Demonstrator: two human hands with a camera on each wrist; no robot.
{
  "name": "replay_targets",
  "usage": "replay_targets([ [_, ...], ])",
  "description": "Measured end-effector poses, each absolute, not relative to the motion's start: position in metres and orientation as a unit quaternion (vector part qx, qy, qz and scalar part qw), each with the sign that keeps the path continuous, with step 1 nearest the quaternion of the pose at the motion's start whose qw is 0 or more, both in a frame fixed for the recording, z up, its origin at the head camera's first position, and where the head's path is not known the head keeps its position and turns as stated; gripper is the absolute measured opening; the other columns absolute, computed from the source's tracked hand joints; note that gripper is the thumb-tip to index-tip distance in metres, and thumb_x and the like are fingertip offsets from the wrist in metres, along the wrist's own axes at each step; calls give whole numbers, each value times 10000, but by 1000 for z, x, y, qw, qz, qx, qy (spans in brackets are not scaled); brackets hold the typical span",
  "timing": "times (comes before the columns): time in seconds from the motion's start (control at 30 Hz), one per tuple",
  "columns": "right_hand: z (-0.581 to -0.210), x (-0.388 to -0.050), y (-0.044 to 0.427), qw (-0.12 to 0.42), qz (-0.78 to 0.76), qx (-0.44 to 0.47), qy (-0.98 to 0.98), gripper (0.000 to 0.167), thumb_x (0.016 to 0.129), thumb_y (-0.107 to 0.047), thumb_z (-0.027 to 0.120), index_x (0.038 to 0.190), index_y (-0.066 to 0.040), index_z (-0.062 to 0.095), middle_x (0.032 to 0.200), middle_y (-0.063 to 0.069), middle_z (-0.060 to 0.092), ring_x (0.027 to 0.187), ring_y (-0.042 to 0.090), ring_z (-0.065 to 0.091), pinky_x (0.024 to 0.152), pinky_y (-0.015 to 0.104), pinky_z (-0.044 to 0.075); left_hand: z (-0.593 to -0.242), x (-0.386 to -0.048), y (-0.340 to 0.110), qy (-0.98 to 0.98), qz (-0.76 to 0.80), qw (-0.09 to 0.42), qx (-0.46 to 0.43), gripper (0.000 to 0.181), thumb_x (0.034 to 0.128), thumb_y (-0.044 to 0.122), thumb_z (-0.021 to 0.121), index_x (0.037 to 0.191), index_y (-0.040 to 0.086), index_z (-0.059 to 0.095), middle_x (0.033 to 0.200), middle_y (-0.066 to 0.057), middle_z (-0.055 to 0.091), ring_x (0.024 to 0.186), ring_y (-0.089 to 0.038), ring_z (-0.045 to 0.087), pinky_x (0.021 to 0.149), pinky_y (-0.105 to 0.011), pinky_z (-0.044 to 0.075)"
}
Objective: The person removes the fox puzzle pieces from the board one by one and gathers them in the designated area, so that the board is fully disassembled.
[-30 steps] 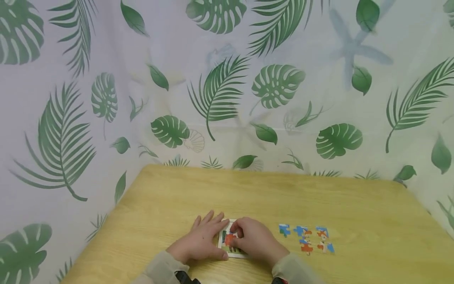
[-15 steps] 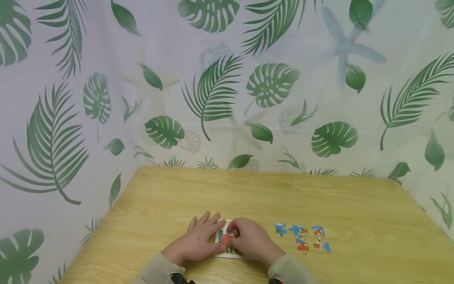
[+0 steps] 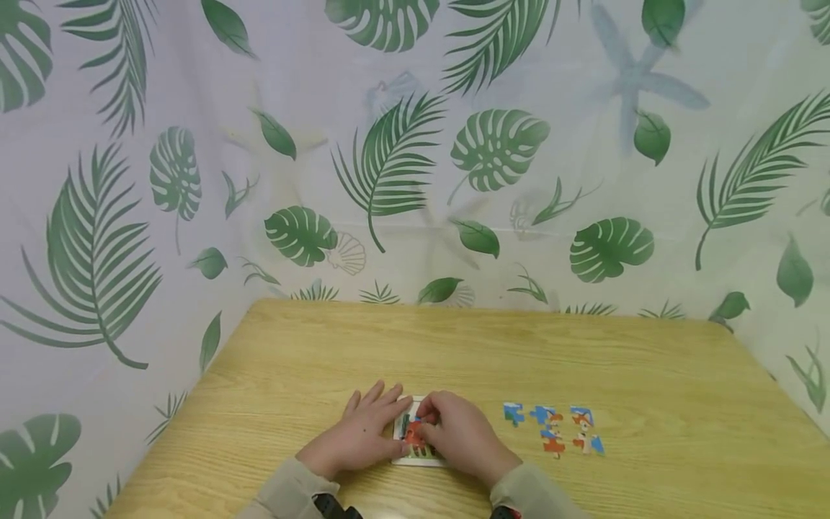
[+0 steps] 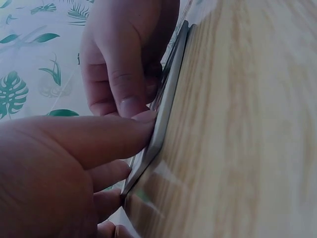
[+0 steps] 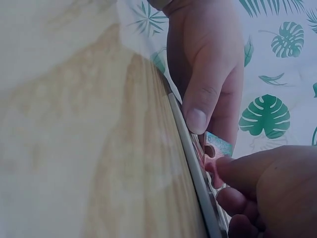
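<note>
A small picture puzzle in a white-edged tray (image 3: 421, 463) lies on the table between the two hands. My left hand (image 3: 362, 438) rests along its left side with fingers spread and the thumb on the near left part. My right hand (image 3: 465, 438) pinches a red and teal jigsaw piece (image 5: 220, 144) between thumb and fingers; in the right wrist view the piece stands tilted over the tray. The right hand covers the tray's right part. In the left wrist view, the left thumb (image 4: 124, 136) presses on the tray's rim, close to the right thumb.
To the right lie several loose jigsaw pieces: a blue and green one (image 3: 514, 414), a blue and orange one (image 3: 553, 442) and others with a fox-like picture (image 3: 583, 425). The wooden table (image 3: 324, 346) meets a leaf-printed cloth (image 3: 402, 274) at its back edge.
The left thumb has moved from below the tray's near edge up onto the tray. The right hand keeps its pinch at nearly the same spot. The head view has shifted slightly.
</note>
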State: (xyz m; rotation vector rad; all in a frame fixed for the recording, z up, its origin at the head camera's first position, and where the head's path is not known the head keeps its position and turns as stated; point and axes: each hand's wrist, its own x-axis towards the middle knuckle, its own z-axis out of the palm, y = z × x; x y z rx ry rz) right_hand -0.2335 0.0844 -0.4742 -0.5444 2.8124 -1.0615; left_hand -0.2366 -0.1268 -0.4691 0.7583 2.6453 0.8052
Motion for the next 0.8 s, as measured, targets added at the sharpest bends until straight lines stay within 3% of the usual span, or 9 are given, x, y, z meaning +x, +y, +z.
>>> replay_targets([
  [0.23,-475,-232,86,26,-371,-177,911,123,973,-196,687,870,-225,627,703,-105,559,596,82,491,546,274,414,-469,-237,-127,915,275,138,263,758,925,433,687,1574,162,403,1658,-91,240,1535,-370,57,1160,-662,-24],
  [0.63,-461,-235,110,68,-391,-158,904,108,1015,-175,628,911,-202,615,790,-67,626,641,130,529,566,287,453,-469,-237,-124,918,264,130,265,795,898,450,701,1576,165,397,1659,-94,236,1534,-369,61,1168,-647,-18],
  [0.8,-456,-235,127,54,-374,-161,912,147,1003,-148,639,871,-211,618,773,-86,621,673,126,529,632,313,453,-471,-237,-126,923,251,127,263,812,896,475,702,1575,151,396,1659,-104,232,1530,-381,75,1166,-655,-1],
])
